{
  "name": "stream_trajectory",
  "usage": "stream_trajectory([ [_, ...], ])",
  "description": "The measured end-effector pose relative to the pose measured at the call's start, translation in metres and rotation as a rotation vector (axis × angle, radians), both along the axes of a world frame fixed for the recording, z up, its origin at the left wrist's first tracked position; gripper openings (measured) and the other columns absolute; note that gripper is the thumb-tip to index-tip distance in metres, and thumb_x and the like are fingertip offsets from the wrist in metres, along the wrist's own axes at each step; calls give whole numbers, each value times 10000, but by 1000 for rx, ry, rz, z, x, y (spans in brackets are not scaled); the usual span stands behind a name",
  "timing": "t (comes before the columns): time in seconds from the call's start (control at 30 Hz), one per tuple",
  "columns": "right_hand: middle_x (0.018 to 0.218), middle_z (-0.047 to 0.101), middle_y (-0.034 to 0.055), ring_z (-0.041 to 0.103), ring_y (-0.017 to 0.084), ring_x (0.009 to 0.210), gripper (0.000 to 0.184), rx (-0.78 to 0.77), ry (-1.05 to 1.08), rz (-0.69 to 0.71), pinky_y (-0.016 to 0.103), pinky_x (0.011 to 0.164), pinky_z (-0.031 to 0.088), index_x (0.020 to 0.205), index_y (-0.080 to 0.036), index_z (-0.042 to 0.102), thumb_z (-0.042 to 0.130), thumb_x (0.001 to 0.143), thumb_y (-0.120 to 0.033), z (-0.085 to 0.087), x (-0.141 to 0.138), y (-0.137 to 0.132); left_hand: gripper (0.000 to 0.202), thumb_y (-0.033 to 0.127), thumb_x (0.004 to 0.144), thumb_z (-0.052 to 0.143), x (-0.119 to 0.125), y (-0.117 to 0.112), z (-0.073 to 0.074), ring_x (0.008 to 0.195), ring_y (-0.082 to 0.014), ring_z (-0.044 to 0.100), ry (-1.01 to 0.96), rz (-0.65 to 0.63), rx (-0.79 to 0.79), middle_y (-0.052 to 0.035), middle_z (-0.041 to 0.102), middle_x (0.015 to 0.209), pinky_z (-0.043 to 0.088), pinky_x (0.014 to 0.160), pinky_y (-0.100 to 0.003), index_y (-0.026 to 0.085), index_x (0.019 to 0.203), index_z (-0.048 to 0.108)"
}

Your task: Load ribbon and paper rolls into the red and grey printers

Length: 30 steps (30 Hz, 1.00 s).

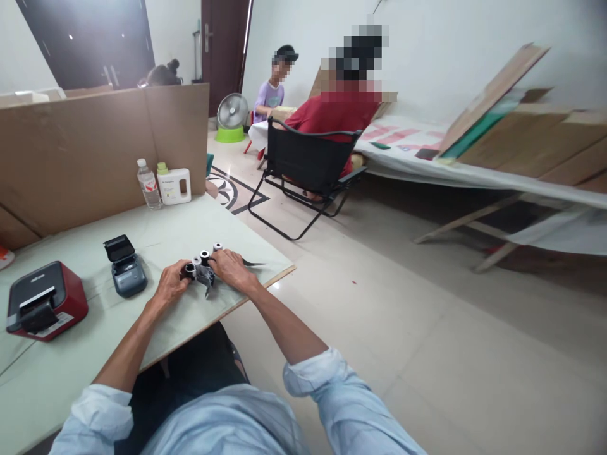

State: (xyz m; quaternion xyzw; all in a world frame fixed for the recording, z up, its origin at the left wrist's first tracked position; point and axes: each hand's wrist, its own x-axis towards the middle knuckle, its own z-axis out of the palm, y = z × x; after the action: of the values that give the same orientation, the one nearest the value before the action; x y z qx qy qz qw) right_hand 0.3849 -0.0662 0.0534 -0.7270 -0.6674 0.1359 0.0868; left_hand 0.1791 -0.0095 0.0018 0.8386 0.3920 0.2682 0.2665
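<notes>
Both my hands rest on the pale table (pixel 71 373) near its right edge. My left hand (pixel 171 282) is closed around a small roll with a dark core (pixel 190 270). My right hand (pixel 231 266) is curled over a cluster of small white paper rolls (pixel 205 256) and a grey wrapper (pixel 205 277) between the hands. A thin dark pointed piece (pixel 253 263) lies just right of my right hand. A small dark-blue label printer (pixel 126 268) with its lid up stands left of my left hand.
A red and black printer (pixel 45 302) sits at the table's left. A water bottle (pixel 149 184) and a white jug (pixel 174 184) stand by the cardboard screen (pixel 95 151). A person in red sits in a black folding chair (pixel 308 170); another person and a fan (pixel 232 114) are beyond.
</notes>
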Motion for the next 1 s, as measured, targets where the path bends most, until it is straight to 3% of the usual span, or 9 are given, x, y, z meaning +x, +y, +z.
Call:
stream_trajectory([
  [0.3,1078,785,96,688,197,983,337,18,35,52,269,736,369,1005,-206,787,462,1059,-276,10,8,0,584,61,697,546,-6,1,4,844,-190,731,-35,-25,-18,-51,778,1040,616,844,-325,170,1250,700],
  [0.53,939,774,70,615,166,823,317,98,138,50,260,688,324,915,-198,780,487,1021,-254,32,15,-3,613,20,682,512,-6,1,2,905,-201,738,-21,-17,16,-74,780,1094,622,884,-356,165,1246,701],
  [0.63,847,747,51,566,156,751,316,144,173,63,264,663,308,832,-196,755,498,1007,-253,44,17,-5,580,11,703,508,-8,2,10,921,-201,733,-26,16,46,-92,780,1109,619,870,-360,165,1227,704],
  [0.73,775,712,33,525,146,703,317,193,219,112,266,652,303,765,-188,724,513,991,-257,57,16,-9,487,60,781,533,-11,1,35,913,-191,722,-70,40,89,-105,775,1130,609,807,-329,172,1224,703],
  [0.83,738,686,20,507,138,681,331,206,277,207,259,643,311,741,-179,714,512,986,-271,71,9,-14,417,189,849,611,-16,-6,74,897,-179,700,-131,53,122,-99,763,1172,585,743,-289,186,1257,696],
  [0.93,742,692,11,524,135,687,323,175,291,280,245,637,319,774,-183,738,506,983,-268,81,-10,-21,496,318,858,687,-23,-17,112,792,-148,663,-108,-18,97,-97,739,1250,558,687,-269,196,1338,670],
  [1.0,748,702,11,548,137,696,322,139,268,299,244,637,323,784,-193,751,511,987,-264,85,-26,-25,529,308,841,697,-28,-23,128,748,-137,643,-46,-82,72,-86,743,1235,552,706,-276,203,1359,669],
])
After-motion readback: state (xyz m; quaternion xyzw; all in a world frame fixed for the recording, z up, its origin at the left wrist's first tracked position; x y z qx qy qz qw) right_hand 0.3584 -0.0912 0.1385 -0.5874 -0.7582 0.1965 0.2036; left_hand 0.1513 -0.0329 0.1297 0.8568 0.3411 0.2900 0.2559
